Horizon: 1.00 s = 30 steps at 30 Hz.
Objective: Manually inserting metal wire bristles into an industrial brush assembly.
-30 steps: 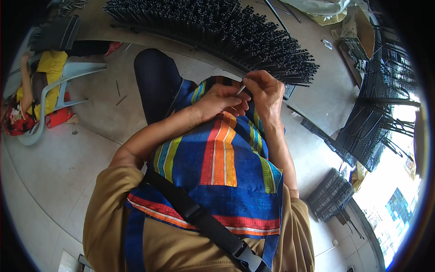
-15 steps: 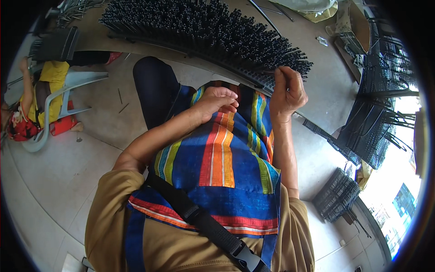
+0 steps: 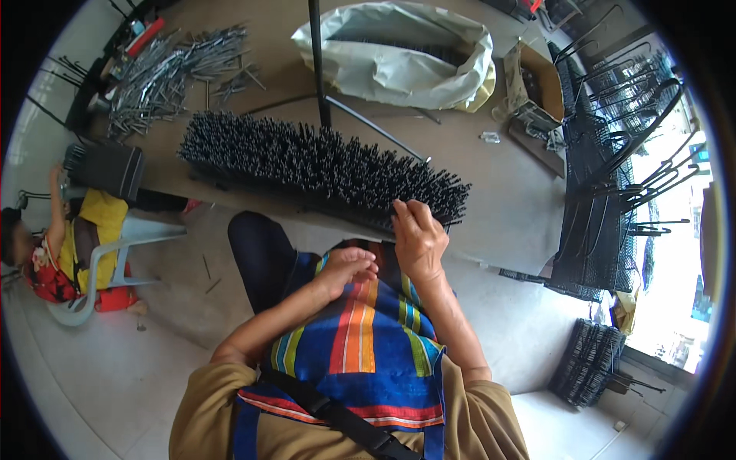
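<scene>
In front of me lies a long rack [image 3: 322, 165] densely packed with thin, dark upright rods. At the front edge near its right end is my right hand [image 3: 420, 239]. Its fingertips are pinched together against the rods, and anything between them is too small or hidden to name. Just left of it, my left hand [image 3: 349, 270] hovers over my striped apron [image 3: 356, 330], apart from the rack. The left fingers are curled in with the thumb against them; what they hold, if anything, cannot be made out.
Loose metal rods [image 3: 172, 73] are heaped at the far left of the table. A white sack [image 3: 376, 84] and an open cardboard box [image 3: 537, 80] stand behind the rack. Black mesh pieces with hooks [image 3: 590, 199] crowd the right. Another person sits on a grey chair [image 3: 138, 230] at left.
My view has tilted up, bringing the sack and rod heap into sight. The right hand has shifted slightly left along the rack's front edge; the left hand stays curled over the apron.
</scene>
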Motion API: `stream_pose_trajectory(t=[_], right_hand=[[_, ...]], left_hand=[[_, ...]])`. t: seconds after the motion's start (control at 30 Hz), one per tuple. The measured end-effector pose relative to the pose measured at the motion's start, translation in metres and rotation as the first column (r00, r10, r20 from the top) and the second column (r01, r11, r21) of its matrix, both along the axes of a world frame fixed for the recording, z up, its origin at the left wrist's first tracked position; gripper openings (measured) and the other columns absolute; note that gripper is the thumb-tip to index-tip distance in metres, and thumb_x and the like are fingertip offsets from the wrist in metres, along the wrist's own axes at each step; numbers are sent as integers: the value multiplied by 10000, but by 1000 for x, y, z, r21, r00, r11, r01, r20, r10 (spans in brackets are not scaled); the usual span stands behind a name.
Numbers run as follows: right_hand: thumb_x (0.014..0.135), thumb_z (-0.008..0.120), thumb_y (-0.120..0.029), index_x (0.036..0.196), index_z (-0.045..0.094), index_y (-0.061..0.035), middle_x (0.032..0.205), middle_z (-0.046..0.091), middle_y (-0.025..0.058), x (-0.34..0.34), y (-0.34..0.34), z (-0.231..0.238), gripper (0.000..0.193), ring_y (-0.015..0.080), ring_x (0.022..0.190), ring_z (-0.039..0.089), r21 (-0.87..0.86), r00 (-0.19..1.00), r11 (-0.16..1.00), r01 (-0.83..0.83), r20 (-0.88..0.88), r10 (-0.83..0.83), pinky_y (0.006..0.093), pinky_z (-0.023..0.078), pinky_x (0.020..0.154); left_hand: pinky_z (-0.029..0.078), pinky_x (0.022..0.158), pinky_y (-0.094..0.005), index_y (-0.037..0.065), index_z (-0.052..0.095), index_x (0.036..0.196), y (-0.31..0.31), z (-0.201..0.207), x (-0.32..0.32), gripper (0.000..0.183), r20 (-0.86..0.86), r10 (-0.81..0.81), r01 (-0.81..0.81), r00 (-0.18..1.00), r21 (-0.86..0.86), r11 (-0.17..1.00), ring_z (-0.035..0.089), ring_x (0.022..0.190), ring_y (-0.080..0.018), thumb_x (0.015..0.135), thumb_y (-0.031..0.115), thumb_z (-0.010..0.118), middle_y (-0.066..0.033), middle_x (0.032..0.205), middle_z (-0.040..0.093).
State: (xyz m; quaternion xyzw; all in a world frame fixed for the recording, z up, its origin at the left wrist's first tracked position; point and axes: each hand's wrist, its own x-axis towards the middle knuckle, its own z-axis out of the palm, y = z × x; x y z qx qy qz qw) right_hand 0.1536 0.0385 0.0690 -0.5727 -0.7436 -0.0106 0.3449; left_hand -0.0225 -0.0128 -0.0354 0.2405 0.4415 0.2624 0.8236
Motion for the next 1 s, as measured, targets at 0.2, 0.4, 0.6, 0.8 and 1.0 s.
stream_pose_trajectory(t=[0.2, 0.4, 0.6, 0.8, 1.0], right_hand=[[751, 679, -124, 1127, 638, -157, 1108, 593, 84, 12, -4, 6, 380, 262, 806, 633, -93, 994, 996, -2, 111, 12, 358, 505, 670], [729, 658, -121, 1120, 641, -140, 1188, 558, 123, 15, 1, 11, 392, 262, 894, 623, -138, 995, 990, -6, 100, 20, 370, 493, 716], [696, 648, -140, 1077, 661, -151, 1164, 580, 128, 18, -10, -4, 381, 262, 837, 636, -113, 988, 987, -116, 89, 126, 364, 496, 680], [689, 636, -87, 961, 668, -80, 1015, 612, 97, 13, -5, -3, 275, 265, 754, 634, 14, 988, 989, -149, -44, 150, 354, 507, 626], [777, 653, -48, 899, 618, -73, 773, 594, 64, 10, -1, -30, 129, 245, 593, 601, -20, 985, 985, -169, -41, 168, 343, 479, 518]], left_hand=[[552, 730, -309, 12, 575, 1101, 5, 12, 5, 273, -10, -36, 36, 999, 7, 999, 677, 777, -185, 872, 148, 631, -112, 931, 676], [544, 689, -272, 5, 623, 999, 19, 51, 17, 131, 35, -132, 127, 991, 107, 986, 673, 765, -168, 899, 83, 590, -102, 888, 680], [550, 698, -285, -24, 646, 975, 35, 93, 17, 134, -28, -367, 359, 930, 287, 888, 666, 750, -165, 911, 54, 557, -94, 819, 674], [535, 651, -267, -23, 616, 962, 34, 89, 14, 95, -41, -323, 319, 945, 316, 893, 646, 706, -130, 903, 23, 557, -84, 831, 664], [548, 683, -256, -43, 621, 985, 13, 77, 3, 127, 41, -249, 239, 968, 170, 956, 655, 717, -152, 910, 32, 552, -114, 872, 675]])
